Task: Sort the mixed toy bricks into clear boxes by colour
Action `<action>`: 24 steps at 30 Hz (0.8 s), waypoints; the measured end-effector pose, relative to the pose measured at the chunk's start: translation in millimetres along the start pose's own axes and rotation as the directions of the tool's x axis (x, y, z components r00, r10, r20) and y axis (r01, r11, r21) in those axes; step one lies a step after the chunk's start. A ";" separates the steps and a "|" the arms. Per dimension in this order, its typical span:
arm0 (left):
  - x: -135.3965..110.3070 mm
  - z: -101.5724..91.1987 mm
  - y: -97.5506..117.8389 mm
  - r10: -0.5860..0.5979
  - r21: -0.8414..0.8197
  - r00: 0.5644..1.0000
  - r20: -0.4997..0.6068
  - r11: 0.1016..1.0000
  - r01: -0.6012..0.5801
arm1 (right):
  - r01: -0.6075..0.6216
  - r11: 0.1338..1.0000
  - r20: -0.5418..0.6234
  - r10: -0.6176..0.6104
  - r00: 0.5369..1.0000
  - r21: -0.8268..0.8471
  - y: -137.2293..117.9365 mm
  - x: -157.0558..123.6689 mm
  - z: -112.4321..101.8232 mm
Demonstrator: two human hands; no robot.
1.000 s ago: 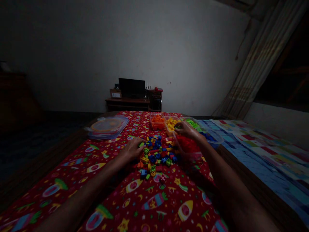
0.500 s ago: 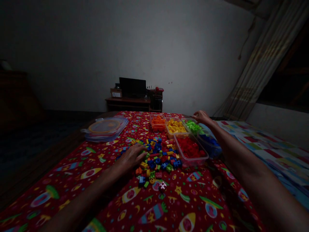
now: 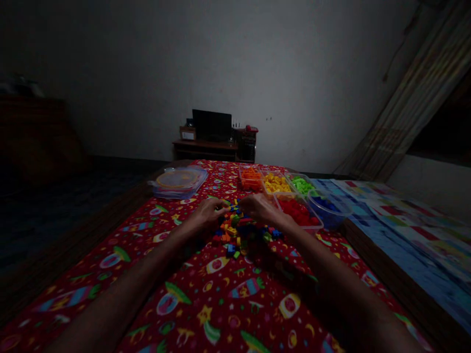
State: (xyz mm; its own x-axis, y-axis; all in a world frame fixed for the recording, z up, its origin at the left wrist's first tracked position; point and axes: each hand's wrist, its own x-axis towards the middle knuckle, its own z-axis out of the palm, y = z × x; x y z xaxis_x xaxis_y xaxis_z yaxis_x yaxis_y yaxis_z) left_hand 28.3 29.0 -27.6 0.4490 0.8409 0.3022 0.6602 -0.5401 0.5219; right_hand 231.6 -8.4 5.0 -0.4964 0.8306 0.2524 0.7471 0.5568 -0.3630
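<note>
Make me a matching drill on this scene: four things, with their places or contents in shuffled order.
1. Mixed pieces
2. Stacked lids
3. Black monitor
4. Rightmost container

A. On the desk by the wall
B. Holding blue pieces
C. At the left hand and right hand
D. Near the left edge of the red cloth

Pairs: 1-C; 2-D; 3-A; 4-B
</note>
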 end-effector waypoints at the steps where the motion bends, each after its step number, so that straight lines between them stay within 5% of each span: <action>1: 0.7 -2.2 -1.6 0.002 0.006 1.000 0.005 1.000 -0.002 | 0.016 0.995 0.045 -0.012 0.999 -0.096 -5.2 2.7 10.2; 6: 5.1 -10.6 -16.9 -0.037 -0.030 0.997 -0.062 0.999 0.036 | 0.017 0.963 0.082 0.006 0.997 -0.269 -15.5 13.0 34.7; 12: 0.1 -10.2 -16.8 -0.196 -0.495 0.980 0.028 0.849 0.184 | -0.218 0.969 -0.174 0.236 0.956 0.118 -13.7 12.5 27.3; 17: -5.8 -0.7 7.3 -0.233 -0.667 0.967 0.105 0.705 0.242 | -0.087 0.946 -0.151 0.140 0.979 0.311 -17.2 9.3 33.8; 20: -6.0 4.7 16.5 -0.253 -0.679 0.963 0.090 0.692 0.245 | -0.025 0.964 -0.136 0.063 0.989 0.265 -20.7 8.8 37.2; 24: -2.6 5.2 13.5 -0.300 -0.625 0.952 0.070 0.730 0.276 | -0.085 0.991 -0.232 0.107 0.967 0.101 -11.9 6.6 25.3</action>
State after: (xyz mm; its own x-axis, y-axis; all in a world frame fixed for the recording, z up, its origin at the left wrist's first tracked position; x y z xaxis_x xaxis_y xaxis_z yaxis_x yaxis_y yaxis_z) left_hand 39.2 19.4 -25.4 0.2716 0.9594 0.0753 0.2296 -0.1406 0.9631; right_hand 208.3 -9.3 -11.7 -0.2976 0.8605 0.4136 0.7385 0.4820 -0.4715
